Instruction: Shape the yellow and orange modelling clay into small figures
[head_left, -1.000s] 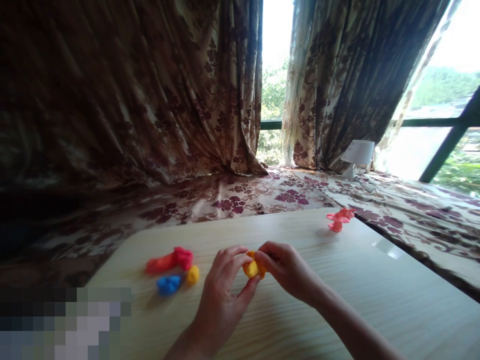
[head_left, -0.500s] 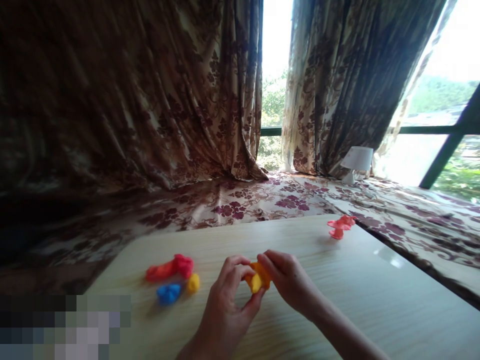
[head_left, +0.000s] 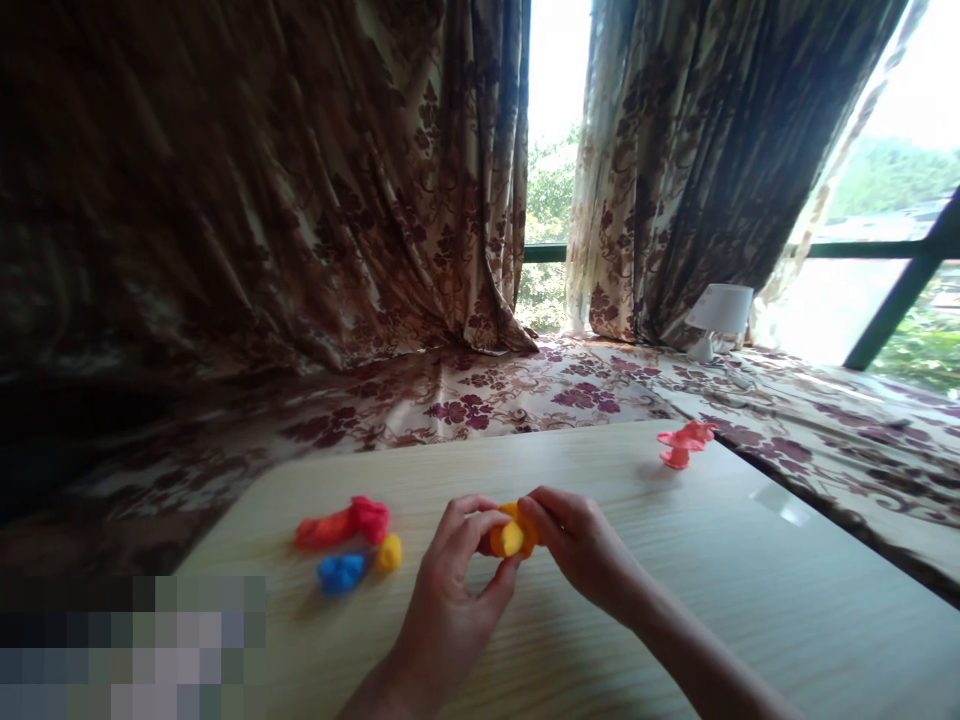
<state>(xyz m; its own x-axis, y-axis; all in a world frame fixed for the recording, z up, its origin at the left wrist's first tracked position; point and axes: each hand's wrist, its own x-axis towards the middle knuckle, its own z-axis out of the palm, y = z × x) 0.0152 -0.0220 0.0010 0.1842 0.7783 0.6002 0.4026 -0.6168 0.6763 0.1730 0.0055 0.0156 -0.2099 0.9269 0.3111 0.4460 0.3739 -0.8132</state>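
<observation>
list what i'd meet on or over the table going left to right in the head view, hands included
Blue lump → small yellow lump → left hand → yellow piece → right hand → coral shape. The red lump overlaps the blue one's span, so it's left out.

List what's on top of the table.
A red piece, blue lump, small yellow lump and coral piece. The left hand and right hand, holding a second yellow lump, hide what's beneath; pixelation blocks the bottom left.
</observation>
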